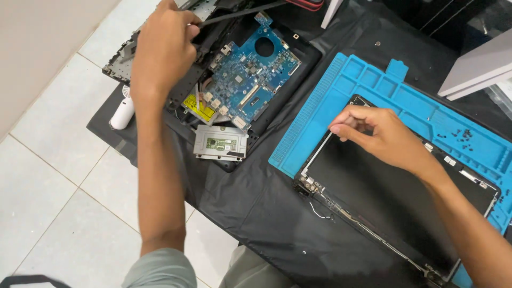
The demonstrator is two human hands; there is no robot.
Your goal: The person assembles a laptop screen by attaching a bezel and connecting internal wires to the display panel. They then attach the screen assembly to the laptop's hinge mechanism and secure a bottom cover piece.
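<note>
Blue motherboard (250, 74) is lying beside the left hand (162, 50), which is gripping a black cable (240, 13); the right hand (381, 136) is pinching closed at the laptop screen's (394, 202) upper corner, its fingertips hiding whatever they are holding.

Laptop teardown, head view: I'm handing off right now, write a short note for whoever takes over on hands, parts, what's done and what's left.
Left hand: gripping a dark rod-like tool over the opened laptop base.
Right hand: fingers pinched at the top corner of the laptop screen panel; whether they hold anything is unclear.
Parts: blue motherboard exposed in the base; metal touchpad plate loose in front; panel lies on the blue repair mat; loose screws in the mat's trays.
Done: base opened, screen separated.
Left: motherboard sits in the base.
</note>
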